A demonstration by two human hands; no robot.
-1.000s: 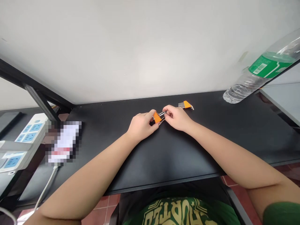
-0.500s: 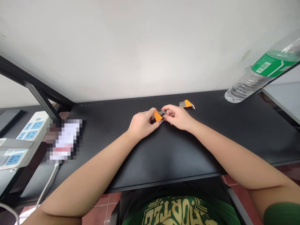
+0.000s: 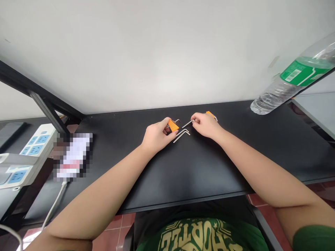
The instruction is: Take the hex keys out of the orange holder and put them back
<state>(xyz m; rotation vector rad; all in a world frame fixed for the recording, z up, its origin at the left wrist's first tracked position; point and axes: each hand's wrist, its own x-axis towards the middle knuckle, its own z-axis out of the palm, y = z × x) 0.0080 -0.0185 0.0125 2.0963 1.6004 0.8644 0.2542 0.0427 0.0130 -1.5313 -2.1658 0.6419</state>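
Note:
My left hand [image 3: 156, 137] is closed around an orange hex key holder [image 3: 173, 125] that still carries a few small keys. My right hand [image 3: 206, 126] pinches one silver hex key [image 3: 187, 123] and holds it just to the right of the holder. Two more silver hex keys [image 3: 181, 135] lie loose on the black table [image 3: 199, 164] between my hands. A second orange holder [image 3: 210, 113] with keys lies just behind my right hand, mostly hidden by it.
A clear water bottle with a green label [image 3: 293, 82] stands at the back right. A phone [image 3: 72, 155] with a white cable [image 3: 51, 209] lies at the left edge. White power strips [image 3: 24, 157] sit further left. A white wall rises right behind the table.
My right hand has pulled a hex key out of the holder and drawn away to the right. Two keys now lie loose on the table. My left hand lifted the holder slightly.

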